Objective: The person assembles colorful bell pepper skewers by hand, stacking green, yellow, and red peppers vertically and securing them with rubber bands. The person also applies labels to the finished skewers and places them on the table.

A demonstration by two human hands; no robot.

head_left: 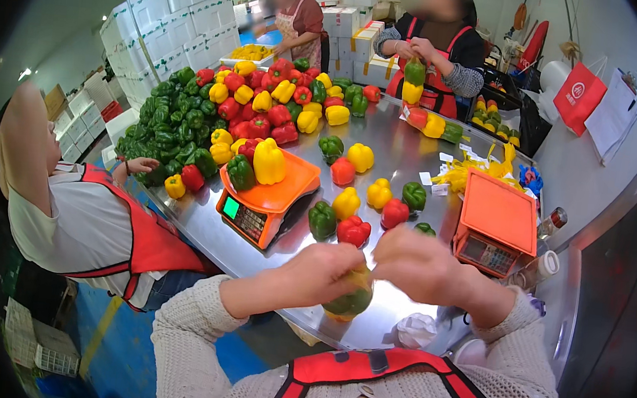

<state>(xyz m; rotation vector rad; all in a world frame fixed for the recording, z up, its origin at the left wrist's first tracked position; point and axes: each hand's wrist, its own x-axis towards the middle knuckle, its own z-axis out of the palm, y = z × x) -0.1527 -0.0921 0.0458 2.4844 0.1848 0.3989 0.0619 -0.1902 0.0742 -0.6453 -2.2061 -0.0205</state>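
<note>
A rounded, smooth-skinned green-and-yellow pepper bundle (pixel 349 302) is held upright above the near edge of a brushed, reflective metal tabletop (pixel 289 265). Its upper part is gripped by the fingers of the left hand (pixel 319 270), which are closed around it from above and to the left, while its green lower part is left exposed beneath them. The fingers of the right hand (pixel 421 264) are curled inward just beside the bundle's top, close to the left fingertips; they are blurred, and whether anything is pinched between them cannot be told. Both forearms are covered by loosely knitted, cream-coloured sleeves (pixel 194 340).

Beyond the hands, a glossy, lobed red bell pepper (pixel 354 231) and a dark green bell pepper (pixel 322 221) are set side by side. To the left, a tall yellow bell pepper (pixel 269 162) is carried by a flat-topped orange plastic scale (pixel 295 181). To the right, a second, square-topped orange scale (pixel 500 213) is placed near a crumpled white wad (pixel 416 331).
</note>
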